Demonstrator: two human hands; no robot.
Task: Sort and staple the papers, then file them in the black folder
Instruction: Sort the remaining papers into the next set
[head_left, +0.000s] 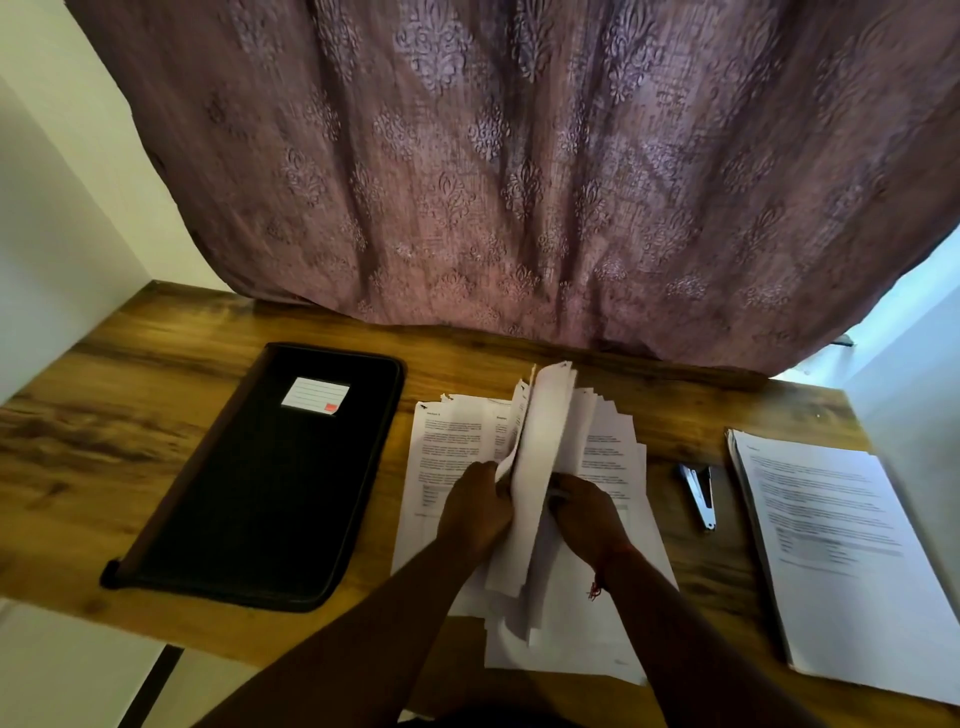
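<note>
Papers: a loose bundle of white sheets (540, 467) stood almost on edge between the two hands, printed text faint on some, the top corners fanned apart and the lower ends drooping toward the person.
Left hand: the left hand (475, 506) gripped the bundle from its left side, fingers curled round the edge of the sheets.
Right hand: the right hand (584, 512) held the bundle from the other side, fingers bent against the paper; how far the fingertips closed was hidden by the sheets. A red thread (605, 566) circled this wrist.
Spread sheets: more printed pages (452, 447) lay flat and overlapping on the wooden table (104, 431), directly under both hands and reaching past the fingers.
Folder: a black folder (270, 483) with a white label lay closed, well to the left of the left hand.
Stapler: a stapler (698, 493) lay on the table just right of the right hand, apart from it.
Stack: a neat stack of printed pages (841, 561) lay further right, beyond the stapler.
Backdrop: a patterned mauve curtain (519, 156) hung beyond the hands, behind the table.
</note>
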